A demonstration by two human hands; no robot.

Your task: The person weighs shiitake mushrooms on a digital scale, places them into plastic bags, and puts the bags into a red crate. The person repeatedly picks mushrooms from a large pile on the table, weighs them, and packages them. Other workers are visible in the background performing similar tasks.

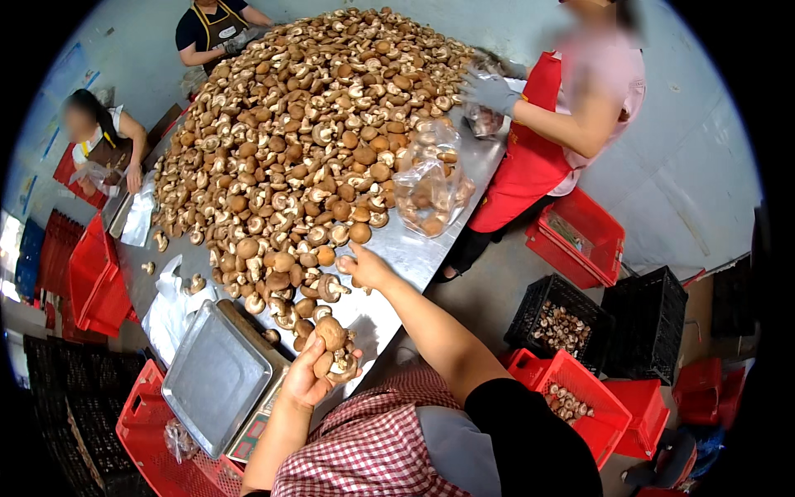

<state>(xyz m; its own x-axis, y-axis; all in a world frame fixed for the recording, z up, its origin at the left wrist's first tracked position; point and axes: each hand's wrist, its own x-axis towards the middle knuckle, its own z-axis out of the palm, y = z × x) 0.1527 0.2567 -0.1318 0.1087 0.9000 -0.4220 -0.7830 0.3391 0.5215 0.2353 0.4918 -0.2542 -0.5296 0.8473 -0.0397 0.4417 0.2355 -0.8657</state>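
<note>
My left hand (310, 374) is closed around several shiitake mushrooms (331, 333), caps and pale gills showing, just right of a weighing scale (217, 379). Farther out, my right hand (371, 268) reaches over the metal table (407, 261) at the near edge of a large heap of shiitake mushrooms (298, 149). Its index finger points toward a round brown cap (359, 233). Mushrooms lie at its fingertips and partly under the palm; whether it grips one is not clear. A clear plastic bag of mushrooms (431, 186) rests beyond it.
White plastic bags (177, 304) lie left of the scale. A co-worker in a red apron (528, 149) stands at right; two more people work at the far left. Red crates (584, 397) and a black crate of mushrooms (559, 323) stand right, another red crate (149, 428) below the scale.
</note>
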